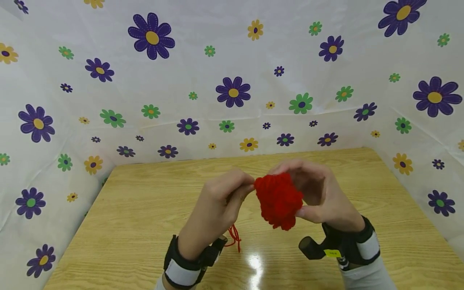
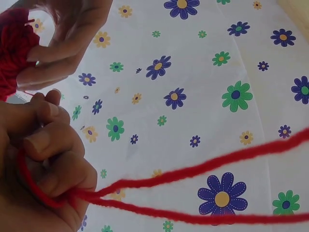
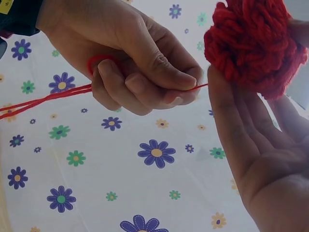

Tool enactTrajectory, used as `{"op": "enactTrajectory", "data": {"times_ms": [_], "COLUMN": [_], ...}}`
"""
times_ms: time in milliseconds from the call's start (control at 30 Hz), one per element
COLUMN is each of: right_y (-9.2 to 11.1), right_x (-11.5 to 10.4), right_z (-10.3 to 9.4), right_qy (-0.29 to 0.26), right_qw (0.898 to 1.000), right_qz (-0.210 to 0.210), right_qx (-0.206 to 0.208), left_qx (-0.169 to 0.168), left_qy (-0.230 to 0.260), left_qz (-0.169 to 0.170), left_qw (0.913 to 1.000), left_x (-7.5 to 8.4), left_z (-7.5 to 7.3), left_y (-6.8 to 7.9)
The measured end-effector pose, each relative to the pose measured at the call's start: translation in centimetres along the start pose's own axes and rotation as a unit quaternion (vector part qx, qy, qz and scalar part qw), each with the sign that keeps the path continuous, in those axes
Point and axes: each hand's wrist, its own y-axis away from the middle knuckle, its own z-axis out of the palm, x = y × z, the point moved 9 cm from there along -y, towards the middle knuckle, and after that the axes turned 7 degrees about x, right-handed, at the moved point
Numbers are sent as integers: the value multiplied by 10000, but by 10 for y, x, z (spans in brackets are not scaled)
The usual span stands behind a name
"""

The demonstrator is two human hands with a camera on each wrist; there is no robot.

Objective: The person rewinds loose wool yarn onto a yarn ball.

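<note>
A ruffled red crocheted piece (image 1: 278, 201), rather like a flower, is up off the table between the two hands. My right hand (image 1: 328, 193) holds it, with the thumb at its lower right edge and the fingers behind it. My left hand (image 1: 219, 201) pinches a thin red strand between thumb and forefinger, close beside the piece. In the right wrist view that short taut strand (image 3: 203, 86) runs to the piece. Red yarn (image 2: 217, 166) also loops within the left hand's curled fingers, and two long ends trail away from it.
Loose yarn ends (image 1: 235, 237) show below the left hand in the head view. The wooden table (image 1: 145, 209) lies beneath both hands. A white cloth with printed flowers (image 1: 203, 72) stands behind and at the sides. Each wrist wears a strapped camera (image 1: 313, 247).
</note>
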Motion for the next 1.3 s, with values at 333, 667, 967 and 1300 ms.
{"op": "enactTrajectory", "data": {"times_ms": [333,667,967,1300], "right_y": [-1,2,3,2], "right_x": [-2,2,1,-1], "right_z": [-12,-20,-27,-27], "right_qy": [46,55,79,321], "right_qw": [9967,9909,9851,9795], "right_qz": [-10,180,135,-7], "right_qx": [811,1330,1710,1989], "left_qx": [-77,-106,-173,-270], "left_qy": [-291,-350,-300,-580], "left_qz": [76,39,83,69], "left_qw": [9995,9993,9994,9979], "left_x": [3,3,4,6], "left_z": [7,8,12,18], "left_y": [0,1,1,3]}}
